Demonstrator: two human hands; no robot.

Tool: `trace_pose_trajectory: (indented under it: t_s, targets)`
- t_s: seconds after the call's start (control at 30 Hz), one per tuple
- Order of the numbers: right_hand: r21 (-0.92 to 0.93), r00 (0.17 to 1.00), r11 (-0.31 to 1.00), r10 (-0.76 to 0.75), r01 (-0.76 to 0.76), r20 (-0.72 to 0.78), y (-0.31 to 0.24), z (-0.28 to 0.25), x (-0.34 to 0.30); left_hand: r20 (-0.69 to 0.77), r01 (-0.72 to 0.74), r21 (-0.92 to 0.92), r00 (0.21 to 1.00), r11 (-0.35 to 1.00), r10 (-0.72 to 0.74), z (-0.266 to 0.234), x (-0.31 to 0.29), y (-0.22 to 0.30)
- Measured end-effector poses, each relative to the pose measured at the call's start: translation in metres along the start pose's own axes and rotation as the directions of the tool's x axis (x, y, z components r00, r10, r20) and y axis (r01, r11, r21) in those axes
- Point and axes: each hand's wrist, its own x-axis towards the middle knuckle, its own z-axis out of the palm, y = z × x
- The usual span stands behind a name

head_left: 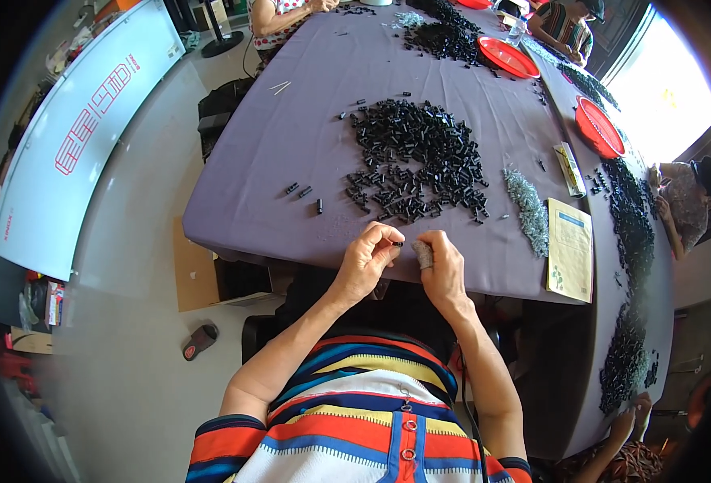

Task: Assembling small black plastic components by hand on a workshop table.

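My left hand (363, 259) is closed in a pinch on a small black plastic piece (398, 244) just over the table's near edge. Close beside it on the right, my right hand (444, 270) has its fingers curled closed. A grey, cloth-like wrap (424, 255) shows at its fingertips; whether it is worn or held, and what else is in there, I cannot make out. Beyond both hands spreads a pile of short black cylindrical pieces (420, 157). Several loose black pieces (305, 192) lie left of the pile. A heap of small clear pieces (526, 211) is to the right.
A tan envelope (569, 253) and a yellow-white packet (569, 170) lie at the right on the grey tablecloth (267, 169). Red trays (508, 59) and more black piles stand farther off. Other people (688, 205) sit around the tables. A cardboard box (197, 274) is below the edge.
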Motion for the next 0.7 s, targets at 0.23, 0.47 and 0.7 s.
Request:
trace_pose_trajectory:
  t_s: [0.23, 0.47, 0.7]
  targets:
    - [0.337, 0.996, 0.938, 0.059, -0.080, 0.071, -0.021, -0.017, 0.006, 0.030, 0.069, 0.017, 0.997, 0.997, -0.070, 0.001, 0.001, 0.009]
    - [0.358, 0.988, 0.921, 0.147, -0.154, 0.046, -0.025, -0.015, 0.003, 0.020, 0.048, 0.051, 0.999, 0.998, -0.049, 0.002, 0.002, 0.013]
    - [0.298, 0.993, 0.947, 0.108, -0.120, 0.056, -0.026, -0.014, 0.003, 0.028, -0.026, 0.101, 0.999, 0.995, 0.023, 0.001, 0.002, 0.010]
